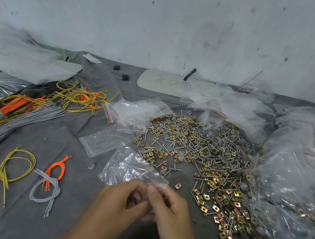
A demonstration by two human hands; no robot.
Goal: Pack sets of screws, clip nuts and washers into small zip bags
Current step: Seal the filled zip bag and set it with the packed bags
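The left hand (125,200) and the right hand (168,205) meet low in the middle. Both arms come up from the bottom edge. The fingers of both hands are curled, and the fingertips pinch the near edge of a small clear zip bag (133,167). The bag sticks up and away from the hands, over the gray cloth (29,223). One round washer (91,166) lies alone on the cloth, just left of the bag. To the right lie gold clip nuts (221,204). Farther back is a big pile of screws (220,149). Empty zip bags (104,139) lie left of that pile. Farther left are yellow, orange and gray wires (14,125). At the back stands a white wall (170,16).
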